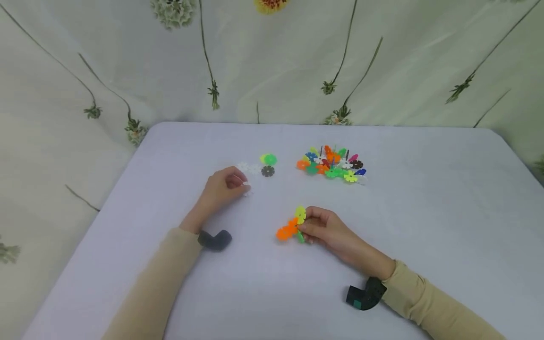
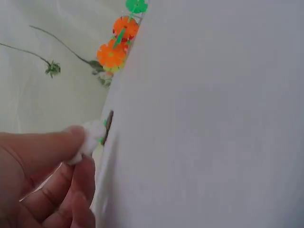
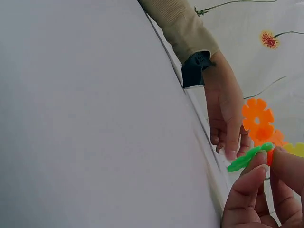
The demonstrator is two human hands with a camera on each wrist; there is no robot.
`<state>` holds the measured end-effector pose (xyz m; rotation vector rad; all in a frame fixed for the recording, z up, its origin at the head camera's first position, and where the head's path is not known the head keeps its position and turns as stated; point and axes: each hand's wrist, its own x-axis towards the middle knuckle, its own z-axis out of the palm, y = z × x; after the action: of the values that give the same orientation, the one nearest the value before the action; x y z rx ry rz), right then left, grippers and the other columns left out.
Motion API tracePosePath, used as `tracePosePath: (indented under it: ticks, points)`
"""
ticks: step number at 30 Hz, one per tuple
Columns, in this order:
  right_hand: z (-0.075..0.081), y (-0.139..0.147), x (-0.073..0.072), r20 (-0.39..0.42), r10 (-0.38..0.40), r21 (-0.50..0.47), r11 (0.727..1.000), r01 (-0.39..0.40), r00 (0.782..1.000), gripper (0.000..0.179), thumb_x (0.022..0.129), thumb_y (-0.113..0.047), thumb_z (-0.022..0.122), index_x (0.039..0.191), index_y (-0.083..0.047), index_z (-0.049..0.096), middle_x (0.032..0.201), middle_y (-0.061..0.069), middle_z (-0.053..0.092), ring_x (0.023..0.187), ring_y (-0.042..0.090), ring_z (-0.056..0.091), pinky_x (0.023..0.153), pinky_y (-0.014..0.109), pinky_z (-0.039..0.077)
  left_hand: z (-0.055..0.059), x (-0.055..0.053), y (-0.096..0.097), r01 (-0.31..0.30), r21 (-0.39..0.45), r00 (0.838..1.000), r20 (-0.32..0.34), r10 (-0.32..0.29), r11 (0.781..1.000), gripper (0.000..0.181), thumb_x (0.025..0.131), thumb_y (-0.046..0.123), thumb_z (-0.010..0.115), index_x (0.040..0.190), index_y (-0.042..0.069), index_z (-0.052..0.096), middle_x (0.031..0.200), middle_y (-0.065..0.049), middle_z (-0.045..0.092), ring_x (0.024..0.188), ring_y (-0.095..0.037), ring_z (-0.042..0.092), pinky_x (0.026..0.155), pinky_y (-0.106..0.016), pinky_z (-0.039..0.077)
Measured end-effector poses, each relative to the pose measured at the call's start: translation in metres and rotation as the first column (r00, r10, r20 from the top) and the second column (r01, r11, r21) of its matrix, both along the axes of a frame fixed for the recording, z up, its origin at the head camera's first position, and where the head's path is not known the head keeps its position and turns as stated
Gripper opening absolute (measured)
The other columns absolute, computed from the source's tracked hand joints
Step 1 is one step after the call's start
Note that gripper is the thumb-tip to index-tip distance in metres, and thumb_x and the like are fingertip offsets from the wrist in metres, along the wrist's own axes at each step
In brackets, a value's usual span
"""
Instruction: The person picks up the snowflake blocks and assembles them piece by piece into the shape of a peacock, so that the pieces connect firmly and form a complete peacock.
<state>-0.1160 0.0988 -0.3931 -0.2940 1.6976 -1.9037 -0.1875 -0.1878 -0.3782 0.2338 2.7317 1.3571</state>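
Note:
My left hand (image 1: 222, 191) pinches a white flower-shaped plastic disc (image 2: 92, 137) between thumb and fingers, left of the table's middle. In my right hand (image 1: 326, 230) is a small joined cluster of flower discs, gripped between thumb and fingertips. Two orange discs (image 1: 285, 232) stick out to its left, a yellow disc (image 1: 300, 215) sits on top, and a green disc (image 3: 244, 159) shows below. Fingers hide part of where the cluster joins. Just beyond the left hand lie loose discs: pale white ones (image 1: 254, 168), a dark grey disc (image 1: 267, 171), and a bright green disc (image 1: 270, 159) overlapping a yellow one.
Farther back, right of the middle, sits a pile of many-coloured flower discs (image 1: 332, 165), some standing on edge. Both hands are over a white-covered table (image 1: 425, 203). A cloth printed with flowers (image 1: 289, 61) hangs behind its far edge.

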Motion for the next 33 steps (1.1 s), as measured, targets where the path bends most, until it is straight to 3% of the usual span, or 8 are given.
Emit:
tracePosePath:
  ticks: [2,5,9,12,16,24,33]
  points:
    - [0.0,0.0,0.0,-0.048,0.012,0.029,1.0,-0.01,0.999,0.015,0.091,-0.004,0.06,0.101,0.003,0.052,0.079,0.009,0.057,0.068,0.018,0.05,0.063,0.022,0.047,0.006,0.007,0.01,0.045,0.104,0.995,0.083,-0.054,0.994,0.019,0.086,0.014,0.068,0.102,0.005,0.063,0.086,-0.011,0.065,0.078,-0.025,0.06,0.073,-0.033,0.049]
    - [0.0,0.0,0.0,-0.138,0.051,0.05,0.998,-0.044,0.989,0.014,0.09,0.0,0.059,0.101,0.006,0.053,0.08,0.01,0.06,0.063,0.017,0.051,0.06,0.021,0.048,0.015,0.021,0.032,0.112,0.241,0.969,0.186,-0.159,0.964,0.023,0.087,0.017,0.067,0.105,0.003,0.065,0.087,-0.01,0.067,0.076,-0.025,0.062,0.073,-0.032,0.052]
    - [0.0,0.001,0.0,-0.281,0.107,0.055,0.994,-0.096,0.954,0.009,0.089,0.007,0.055,0.098,0.009,0.055,0.079,0.013,0.06,0.06,0.016,0.052,0.057,0.021,0.049,0.022,0.038,0.058,0.192,0.323,0.927,0.249,-0.279,0.927,0.025,0.088,0.017,0.067,0.107,0.002,0.067,0.09,-0.008,0.068,0.075,-0.024,0.064,0.075,-0.032,0.053]
    - [-0.001,0.002,-0.001,-0.358,0.126,0.061,0.992,-0.111,0.925,0.008,0.088,0.009,0.055,0.096,0.009,0.057,0.077,0.014,0.06,0.061,0.017,0.053,0.058,0.021,0.049,0.024,0.045,0.066,0.222,0.349,0.911,0.258,-0.321,0.911,0.024,0.088,0.016,0.066,0.108,0.002,0.067,0.091,-0.008,0.068,0.074,-0.025,0.065,0.075,-0.032,0.053]
    - [-0.002,0.002,-0.001,-0.392,0.127,0.067,0.992,-0.11,0.911,0.008,0.087,0.011,0.056,0.094,0.009,0.058,0.079,0.014,0.061,0.063,0.017,0.054,0.059,0.022,0.05,0.024,0.049,0.066,0.225,0.355,0.917,0.237,-0.32,0.908,0.025,0.088,0.016,0.066,0.109,0.002,0.067,0.093,-0.007,0.068,0.075,-0.024,0.065,0.075,-0.033,0.053]
    - [0.0,0.0,0.001,-0.406,0.126,0.09,0.991,-0.097,0.905,0.008,0.085,0.011,0.058,0.092,0.008,0.059,0.084,0.013,0.063,0.069,0.016,0.058,0.066,0.024,0.052,0.023,0.05,0.065,0.251,0.35,0.915,0.217,-0.339,0.902,0.026,0.089,0.017,0.066,0.11,0.001,0.067,0.091,-0.009,0.068,0.074,-0.025,0.065,0.075,-0.032,0.053]
    - [-0.003,0.002,-0.001,-0.429,0.128,0.053,0.992,-0.117,0.894,0.008,0.085,0.012,0.057,0.091,0.007,0.059,0.082,0.012,0.063,0.069,0.017,0.057,0.065,0.024,0.051,0.023,0.051,0.066,0.187,0.366,0.91,0.284,-0.301,0.912,0.026,0.087,0.019,0.068,0.108,0.004,0.069,0.095,-0.006,0.068,0.078,-0.024,0.064,0.077,-0.031,0.052]
